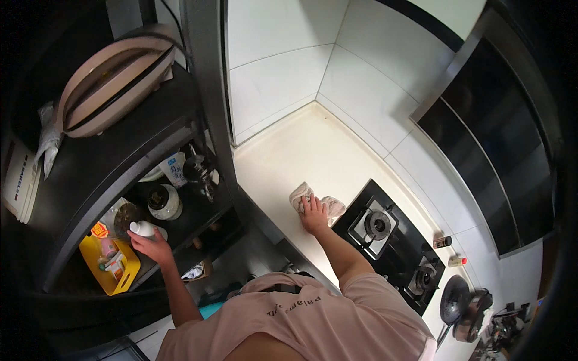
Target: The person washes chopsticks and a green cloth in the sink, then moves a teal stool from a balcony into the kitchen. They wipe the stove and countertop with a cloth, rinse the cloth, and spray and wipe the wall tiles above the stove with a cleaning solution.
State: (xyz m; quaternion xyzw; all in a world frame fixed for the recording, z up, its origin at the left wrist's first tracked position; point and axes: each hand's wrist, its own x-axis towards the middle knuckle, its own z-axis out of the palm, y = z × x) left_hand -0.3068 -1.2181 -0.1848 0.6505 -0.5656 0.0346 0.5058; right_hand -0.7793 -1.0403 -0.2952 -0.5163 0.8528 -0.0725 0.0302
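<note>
My left hand [153, 247] holds a white plastic bottle [143, 229] with a white cap, tilted, at the front of a dark shelf. Beside it on that shelf are a yellow plastic basket [128, 264] of small packets and a glass jar [168, 210] with a dark lid. On the pale countertop [280, 167], my right hand [314, 216] holds down a crumpled, light patterned cloth [334, 207], its fingers stretched over the middle. The cloth bunches out on both sides of the hand, close to the corner of a black gas hob [343, 225].
Two burners [377, 225] stand up from the hob. Along the wall are two small seasoning bottles [457, 261], a black wok [454, 295] and a pot [472, 316]. A dark range hood [487, 135] overhangs the right. A pink basin-like container [119, 85] tops the left shelf unit.
</note>
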